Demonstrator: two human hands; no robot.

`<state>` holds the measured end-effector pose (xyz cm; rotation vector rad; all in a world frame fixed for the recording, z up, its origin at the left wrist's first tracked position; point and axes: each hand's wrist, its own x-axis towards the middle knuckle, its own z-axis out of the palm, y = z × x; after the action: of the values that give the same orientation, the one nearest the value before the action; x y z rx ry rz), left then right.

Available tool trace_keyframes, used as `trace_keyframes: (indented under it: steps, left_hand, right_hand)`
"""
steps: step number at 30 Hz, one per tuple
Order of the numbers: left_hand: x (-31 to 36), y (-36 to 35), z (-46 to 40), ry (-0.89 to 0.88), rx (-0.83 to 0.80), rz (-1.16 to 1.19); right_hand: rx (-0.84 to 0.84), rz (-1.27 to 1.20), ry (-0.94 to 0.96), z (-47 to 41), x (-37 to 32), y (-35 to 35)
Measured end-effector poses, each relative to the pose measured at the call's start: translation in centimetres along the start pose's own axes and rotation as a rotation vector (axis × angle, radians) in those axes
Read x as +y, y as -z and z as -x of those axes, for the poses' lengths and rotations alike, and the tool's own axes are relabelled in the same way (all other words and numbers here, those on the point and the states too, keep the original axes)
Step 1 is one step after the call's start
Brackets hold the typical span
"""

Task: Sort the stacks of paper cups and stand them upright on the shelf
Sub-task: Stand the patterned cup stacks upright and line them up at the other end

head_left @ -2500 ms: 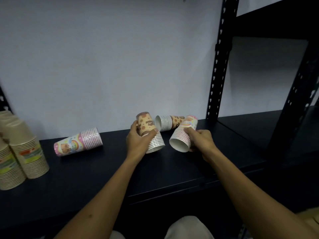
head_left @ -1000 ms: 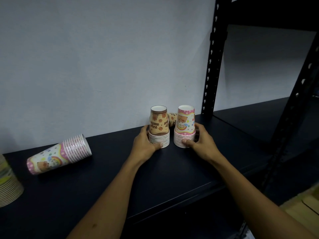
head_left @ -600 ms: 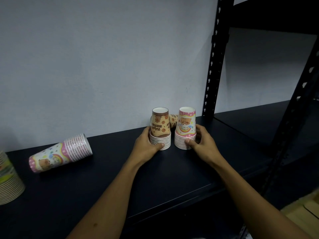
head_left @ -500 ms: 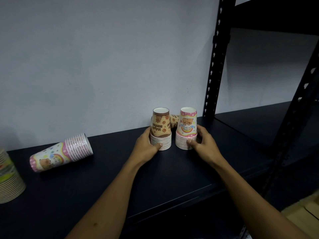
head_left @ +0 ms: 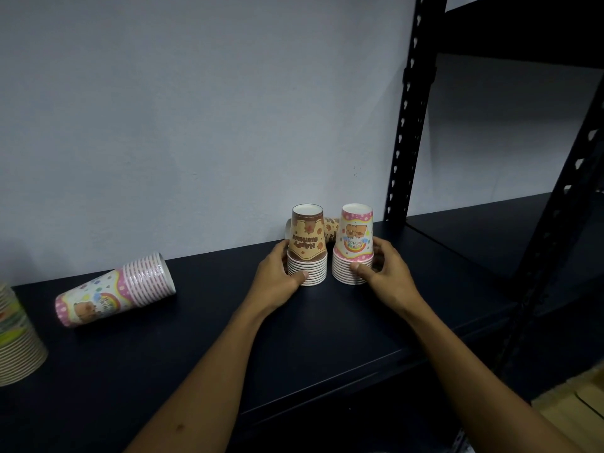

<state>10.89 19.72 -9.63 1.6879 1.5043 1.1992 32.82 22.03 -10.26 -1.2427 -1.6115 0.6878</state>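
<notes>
Fingers of my left hand (head_left: pixel 277 279) wrap the brown birthday cup stack (head_left: pixel 307 245); my right hand (head_left: pixel 382 273) grips the pink birthday cup stack (head_left: pixel 354 245) just beside it. Both stand rims-down on the dark shelf (head_left: pixel 327 338), near the wall. Left of the brown stack, well apart, a pink stack (head_left: pixel 114 294) lies toppled. Open shelf spreads toward me beneath both outstretched forearms.
</notes>
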Motion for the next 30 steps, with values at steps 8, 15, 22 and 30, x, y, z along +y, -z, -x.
trace_keyframes:
  steps: [8, 15, 22, 30]
  left_hand:
    - [0.1, -0.2, 0.1, 0.012, 0.037, 0.045]
    - [0.4, -0.4, 0.4, 0.004, 0.044, 0.02]
    - [1.0, -2.3, -0.1, -0.032, 0.014, -0.042]
    - [2.5, -7.2, -2.2, -0.081, -0.061, 0.003]
  right_hand:
    - [0.001, -0.021, 0.012, 0.0, 0.1, 0.0]
    - [0.001, -0.011, 0.027, 0.3, 0.2, 0.0]
    - [0.074, 0.052, 0.013, 1.1, 0.9, 1.0]
    - [0.118, 0.085, -0.056, 1.1, 2.5, 6.0]
